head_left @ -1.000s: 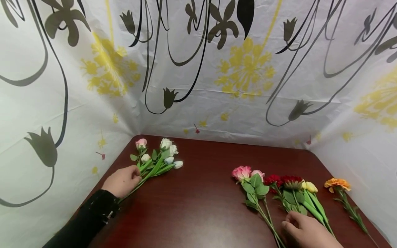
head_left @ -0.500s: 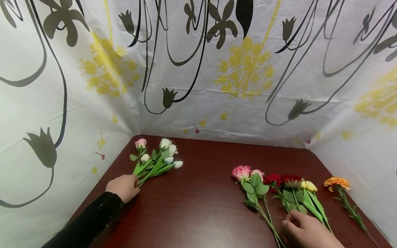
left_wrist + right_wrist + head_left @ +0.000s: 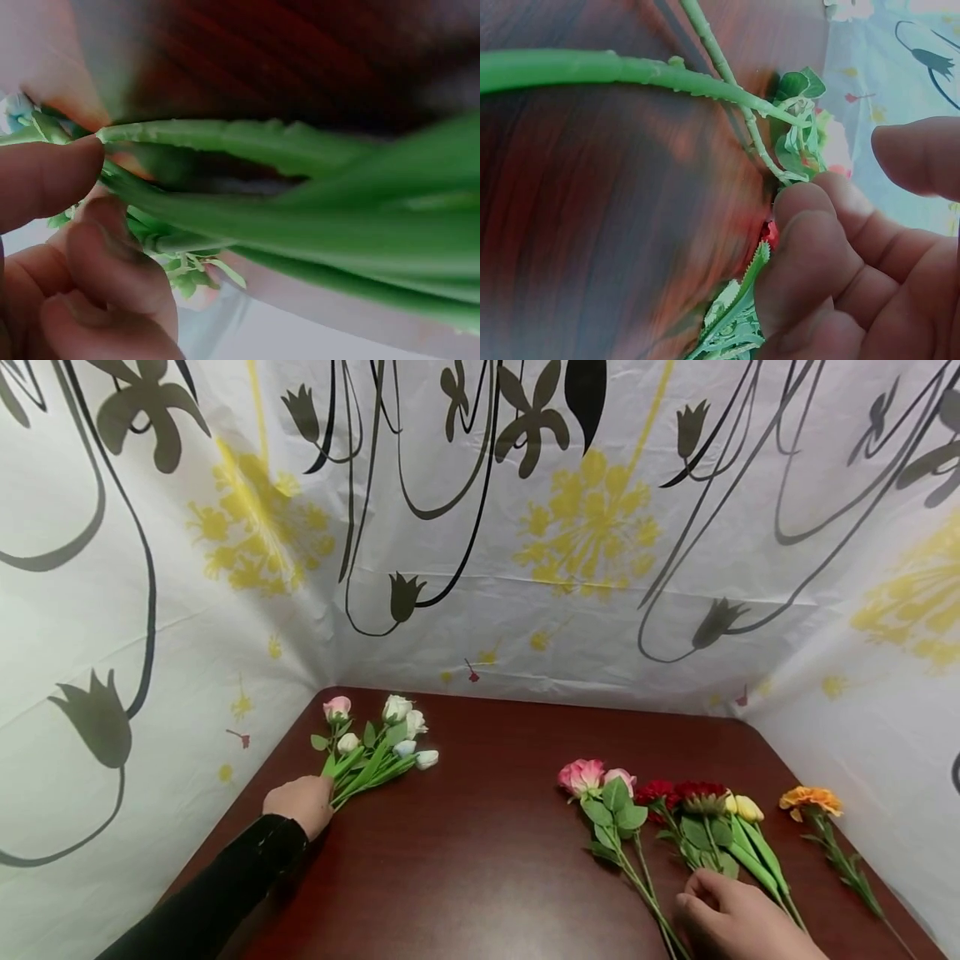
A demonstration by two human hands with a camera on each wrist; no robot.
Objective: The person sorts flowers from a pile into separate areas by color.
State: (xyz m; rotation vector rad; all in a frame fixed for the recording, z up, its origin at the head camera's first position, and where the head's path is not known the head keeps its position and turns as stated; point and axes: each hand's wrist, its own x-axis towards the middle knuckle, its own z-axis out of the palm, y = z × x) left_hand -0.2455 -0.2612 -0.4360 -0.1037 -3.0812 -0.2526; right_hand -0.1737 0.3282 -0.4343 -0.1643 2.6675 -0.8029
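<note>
At the far left of the table, my left hand [image 3: 302,803] holds the stems of a bunch of flowers [image 3: 371,764], with white, pink and pale blue heads. Close up, green stems [image 3: 247,217] pass between the thumb [image 3: 45,176] and the curled fingers [image 3: 112,277]. My right hand [image 3: 738,917] rests at the front right, by the stems of dark red flowers [image 3: 697,802] with green leaves. In the right wrist view its fingers [image 3: 817,247] are loosely curled and the thumb [image 3: 922,161] stands apart, nothing between them.
Pink roses [image 3: 585,778] lie left of the red flowers. Yellow tulips [image 3: 744,807] lie just right of them, and an orange flower [image 3: 810,799] is near the table's right edge. A patterned white sheet [image 3: 465,643] stands around the brown table [image 3: 480,827].
My left hand has slid down and slightly right along the bunch, and the lower stem ends beside it no longer show. The right hand has stayed in place.
</note>
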